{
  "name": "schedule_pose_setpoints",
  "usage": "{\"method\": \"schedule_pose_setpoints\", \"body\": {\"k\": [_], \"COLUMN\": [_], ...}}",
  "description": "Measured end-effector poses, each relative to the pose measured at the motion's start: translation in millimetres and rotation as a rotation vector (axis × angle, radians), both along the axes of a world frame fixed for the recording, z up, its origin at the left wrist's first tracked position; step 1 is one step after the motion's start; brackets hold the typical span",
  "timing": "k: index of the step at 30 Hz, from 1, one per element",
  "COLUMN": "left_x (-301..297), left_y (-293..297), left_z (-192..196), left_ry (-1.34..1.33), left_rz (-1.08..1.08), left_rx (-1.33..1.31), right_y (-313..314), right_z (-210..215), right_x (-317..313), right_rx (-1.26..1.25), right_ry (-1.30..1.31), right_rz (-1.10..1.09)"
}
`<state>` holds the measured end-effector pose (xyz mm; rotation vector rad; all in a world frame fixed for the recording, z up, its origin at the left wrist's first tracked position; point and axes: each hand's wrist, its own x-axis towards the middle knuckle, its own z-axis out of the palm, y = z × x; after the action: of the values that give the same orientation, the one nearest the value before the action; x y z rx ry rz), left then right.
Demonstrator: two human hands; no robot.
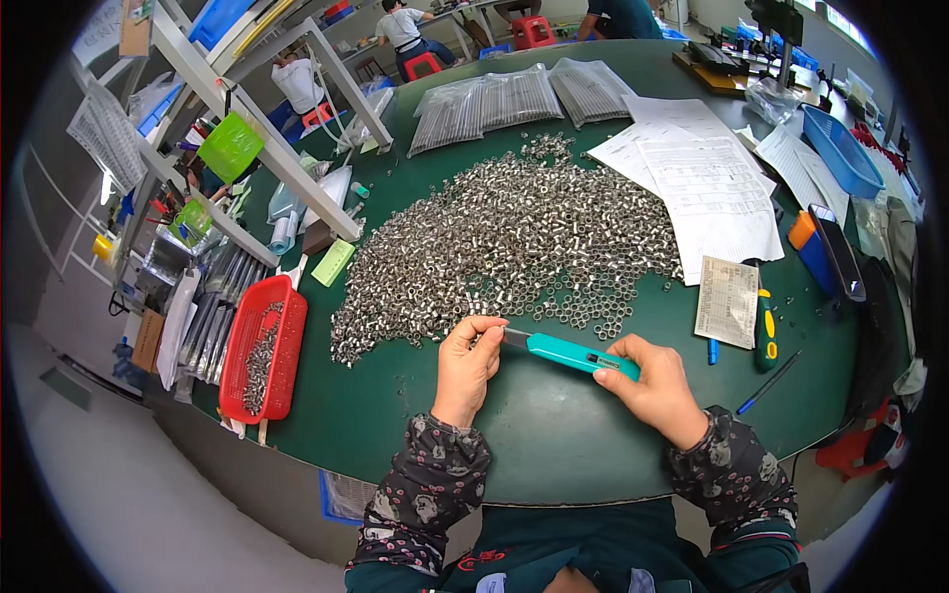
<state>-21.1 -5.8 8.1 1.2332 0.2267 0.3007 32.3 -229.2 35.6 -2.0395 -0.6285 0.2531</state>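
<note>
My right hand (654,381) is closed around the teal handle of a utility knife (573,353), its blade pointing left. At the blade's tip, my left hand (469,364) pinches thumb and forefinger together. Whatever sits between those fingertips is too small and covered to make out. Just beyond both hands spreads a large heap of small shiny metal rings (514,237), thinning to single pieces along its near right edge.
A red basket (229,390) with more metal pieces stands left. Bagged metal rods (514,101) lie behind the heap. Papers (707,188), a card (728,301), a yellow-green screwdriver (765,331), a pen (769,382) and a phone (836,252) lie right. A metal shelf frame (267,128) rises at left.
</note>
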Motion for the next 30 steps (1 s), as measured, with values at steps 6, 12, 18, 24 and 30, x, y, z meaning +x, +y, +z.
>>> {"method": "schedule_pose_setpoints", "body": {"k": [6,12,18,24,30], "left_x": [1,1,0,0,1], "left_y": [-4,0,-1,0,0], "left_z": [4,4,3,4,6], "left_ry": [0.037,0.043,0.034,0.040,0.081], "left_rz": [0.062,0.048,0.025,0.038,0.024], "left_rx": [-0.089,-0.140,-0.101,0.152,-0.061], "right_y": [4,2,1,-1,4], "right_z": [-5,-7,-2,-13,-5], "right_x": [-8,-1,3,11,-5], "right_rx": [0.038,0.045,-0.020,0.048,0.058], "right_ry": [-0.370,-0.101,0.048,0.042,-0.392], "right_rz": [-0.035,-0.002,0.060,0.070,-0.016]}}
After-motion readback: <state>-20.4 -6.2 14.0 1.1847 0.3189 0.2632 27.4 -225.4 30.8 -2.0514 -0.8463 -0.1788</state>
